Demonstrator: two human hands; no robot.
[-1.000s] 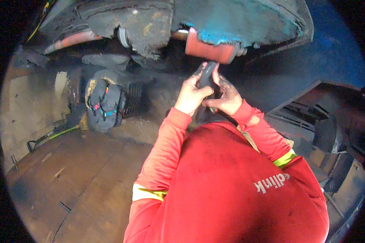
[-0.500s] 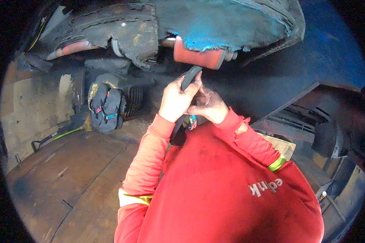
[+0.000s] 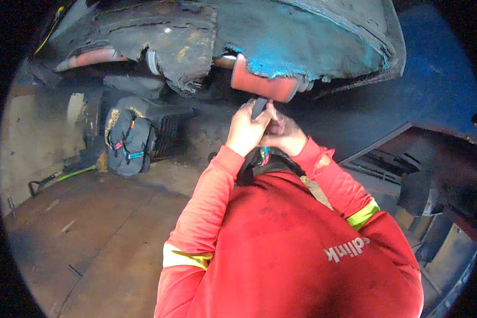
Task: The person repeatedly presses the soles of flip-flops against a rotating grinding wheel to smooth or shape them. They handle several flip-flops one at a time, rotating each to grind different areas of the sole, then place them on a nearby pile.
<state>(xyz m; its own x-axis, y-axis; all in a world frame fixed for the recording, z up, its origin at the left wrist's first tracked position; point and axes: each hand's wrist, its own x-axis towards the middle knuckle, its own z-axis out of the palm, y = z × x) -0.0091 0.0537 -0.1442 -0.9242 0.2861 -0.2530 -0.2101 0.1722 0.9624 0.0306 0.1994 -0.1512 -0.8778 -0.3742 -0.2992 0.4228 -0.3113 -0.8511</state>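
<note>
The person's L hand [image 3: 245, 127] and R hand [image 3: 287, 132] pinch a dark flip-flop [image 3: 258, 108] btwn thumbs & fingers, one end just below the red sanding drum [image 3: 262, 84]; can't tell if touching. Step in hand is prob. presenting the sole to the drum; next move calls for steady wrists, fingertips clear. Other flip-flops [image 3: 123, 127] sit stacked at L.
</note>
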